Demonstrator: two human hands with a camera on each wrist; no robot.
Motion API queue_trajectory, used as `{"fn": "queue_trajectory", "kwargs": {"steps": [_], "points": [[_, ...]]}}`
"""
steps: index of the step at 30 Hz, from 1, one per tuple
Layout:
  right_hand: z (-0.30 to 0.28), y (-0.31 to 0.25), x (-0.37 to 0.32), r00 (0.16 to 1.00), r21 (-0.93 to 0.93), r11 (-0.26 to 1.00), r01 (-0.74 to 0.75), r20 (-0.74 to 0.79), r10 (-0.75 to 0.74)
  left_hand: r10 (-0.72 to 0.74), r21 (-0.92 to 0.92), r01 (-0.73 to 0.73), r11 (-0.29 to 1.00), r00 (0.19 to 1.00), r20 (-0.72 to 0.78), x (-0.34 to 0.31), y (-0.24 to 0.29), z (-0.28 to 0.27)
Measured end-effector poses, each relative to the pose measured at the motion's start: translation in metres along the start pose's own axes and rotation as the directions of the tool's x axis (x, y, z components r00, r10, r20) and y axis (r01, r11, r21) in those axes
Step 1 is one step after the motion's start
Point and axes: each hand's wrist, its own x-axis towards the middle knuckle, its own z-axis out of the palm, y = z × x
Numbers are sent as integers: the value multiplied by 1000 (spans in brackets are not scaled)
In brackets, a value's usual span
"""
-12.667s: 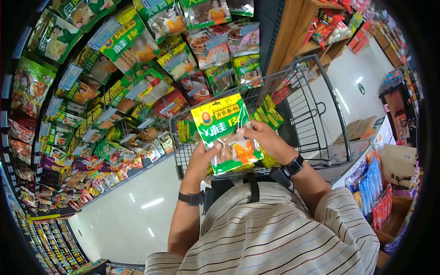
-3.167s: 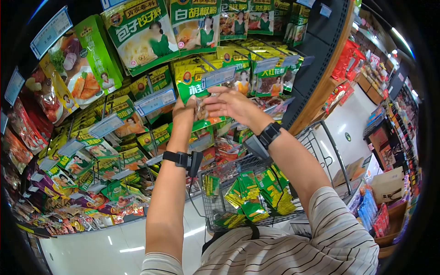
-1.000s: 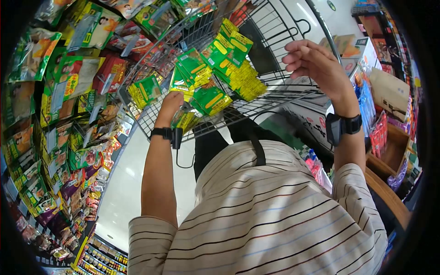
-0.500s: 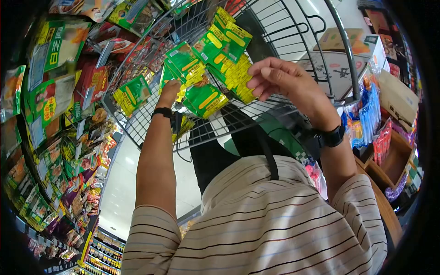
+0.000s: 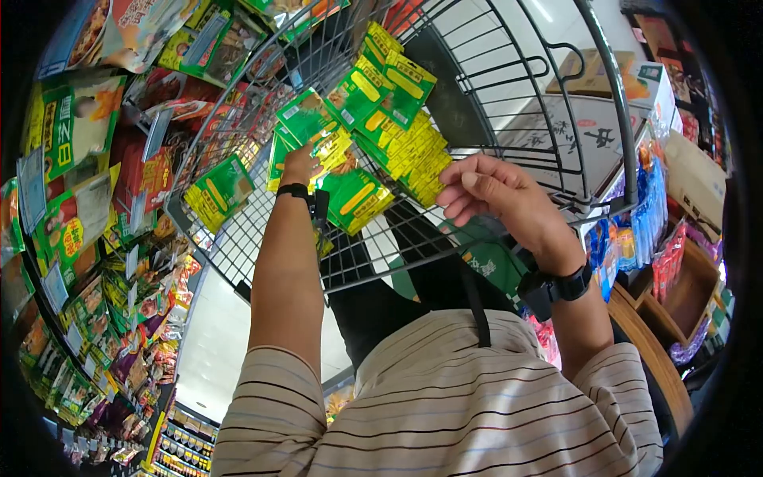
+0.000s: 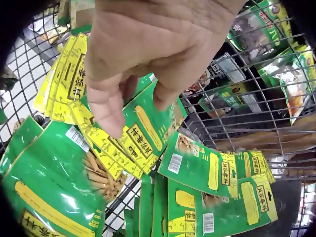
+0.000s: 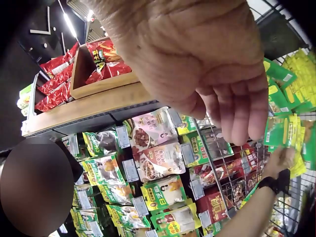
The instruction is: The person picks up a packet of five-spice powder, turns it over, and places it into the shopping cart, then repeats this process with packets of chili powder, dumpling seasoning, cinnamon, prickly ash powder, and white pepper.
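Note:
My left hand (image 5: 300, 165) is over the packets in the shopping cart, with finger and thumb spread apart. In the left wrist view its fingertips overlap a green-and-yellow spice packet (image 6: 143, 126), and part of that packet is hidden behind them. Next to it lies another spice packet (image 6: 54, 182) showing brown sticks in its window. Several more packets form a fanned pile (image 5: 409, 151) towards the cart's far side. My right hand (image 5: 501, 195) hangs over the near rim of the cart, fingers loosely bent and holding nothing.
The wire cart (image 5: 588, 159) stands in front of me. One group of packets (image 5: 220, 193) lies in its left corner. Hanging food bags (image 5: 75, 215) fill the shelf rack on the left. Cardboard boxes (image 5: 588, 135) and a wooden bin (image 5: 683, 294) are on the right.
The packet held at the shelf earlier is no longer in my hands. My left hand came down into the cart and its fingers have spread. The right hand moved in towards the cart's near rim.

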Motion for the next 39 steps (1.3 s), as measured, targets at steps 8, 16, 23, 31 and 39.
{"fn": "queue_trajectory", "kwargs": {"steps": [8,16,23,31,39], "points": [[5,5,5,1000,42,999,9,19,-10,63,104,-66,992,998,31,11,-2,3],[30,15,16,918,-317,862,396,140,-370,326,-101,-310,946,894,308,-159,48,-35],[76,10,10,709,-760,204,617,425,-563,349,-398,-175,900,837,421,-355,43,-64],[116,-20,12,835,-490,680,546,379,-398,649,-448,-493,746,691,319,-440,45,-103],[141,-74,-20,820,-204,870,450,479,-311,824,55,-829,557,544,-159,-461,42,-103]]}}
